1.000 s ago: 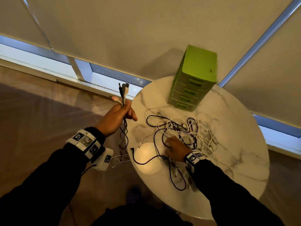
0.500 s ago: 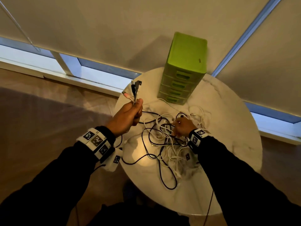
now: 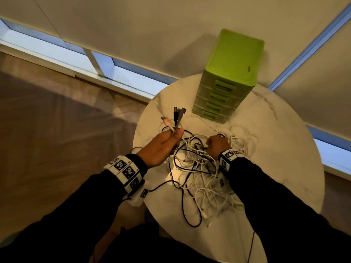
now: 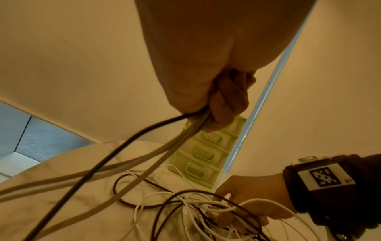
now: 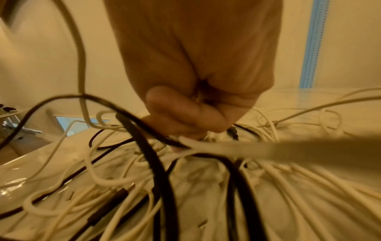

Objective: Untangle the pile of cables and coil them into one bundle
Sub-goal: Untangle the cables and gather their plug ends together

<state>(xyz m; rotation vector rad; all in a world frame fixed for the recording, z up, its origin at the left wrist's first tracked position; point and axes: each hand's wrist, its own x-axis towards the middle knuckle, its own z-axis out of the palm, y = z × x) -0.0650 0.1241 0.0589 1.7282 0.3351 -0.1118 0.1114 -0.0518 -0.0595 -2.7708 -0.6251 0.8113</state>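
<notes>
Since a second ago the left hand [image 3: 163, 143] has come in from beyond the table's left rim to above it, and the right hand [image 3: 216, 144] has shifted from the pile's near side to its far side. The left hand's fingers curl round a few cable ends [image 3: 176, 118], plugs pointing up at frame centre. The right hand's fingertips pinch a strand in the pile of cables [image 3: 201, 177], which sprawls black and white over the round table [image 3: 284, 158] at lower centre. A green drawer box [image 3: 233, 63] stands above it.
</notes>
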